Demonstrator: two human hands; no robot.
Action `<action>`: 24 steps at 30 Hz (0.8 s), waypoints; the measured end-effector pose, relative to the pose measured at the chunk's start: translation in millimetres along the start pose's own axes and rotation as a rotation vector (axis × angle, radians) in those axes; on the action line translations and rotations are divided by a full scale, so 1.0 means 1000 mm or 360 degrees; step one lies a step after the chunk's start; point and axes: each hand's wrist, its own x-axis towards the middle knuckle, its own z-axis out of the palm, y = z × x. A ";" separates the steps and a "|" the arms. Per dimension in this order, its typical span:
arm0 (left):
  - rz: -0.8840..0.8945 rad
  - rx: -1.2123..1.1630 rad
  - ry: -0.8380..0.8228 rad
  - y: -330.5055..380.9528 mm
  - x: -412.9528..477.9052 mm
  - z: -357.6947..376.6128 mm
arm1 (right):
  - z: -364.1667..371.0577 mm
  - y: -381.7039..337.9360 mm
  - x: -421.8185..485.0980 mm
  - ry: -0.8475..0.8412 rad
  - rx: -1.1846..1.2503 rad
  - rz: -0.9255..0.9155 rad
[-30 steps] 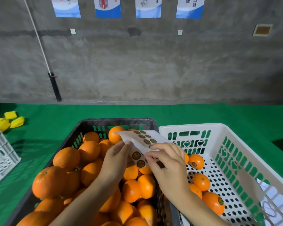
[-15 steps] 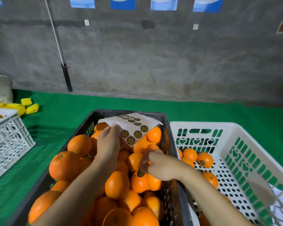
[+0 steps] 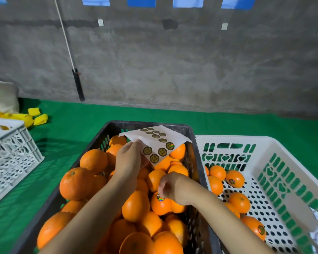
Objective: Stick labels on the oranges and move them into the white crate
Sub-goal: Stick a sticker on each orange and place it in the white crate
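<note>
Label (image 3: pixel 160 197) on orange (image 3: pixel 161 206) touches right hand (image 3: pixel 171 187); left hand (image 3: pixel 128 160) holds sheet (image 3: pixel 160 142).

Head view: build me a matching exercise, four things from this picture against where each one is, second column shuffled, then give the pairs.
1. white paper sheet of round labels
2. round shiny label
3. white perforated plastic crate
4. small yellow pieces

A. on the green cloth, far left
B. pinched in the left hand
C. right of the black plastic crate
D. on an orange, touched by the right hand

Pairs: 1-B, 2-D, 3-C, 4-A
</note>
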 end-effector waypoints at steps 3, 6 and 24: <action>0.0012 0.0015 -0.0024 -0.001 0.000 0.001 | -0.002 -0.006 0.008 -0.0002 -0.0046 0.0115; 0.0021 0.0014 -0.0056 -0.002 -0.001 0.001 | 0.002 -0.002 0.009 0.0086 -0.0158 0.0075; 0.0103 0.0085 0.0001 -0.002 -0.005 0.004 | 0.016 -0.002 -0.006 0.0218 -0.1098 -0.0284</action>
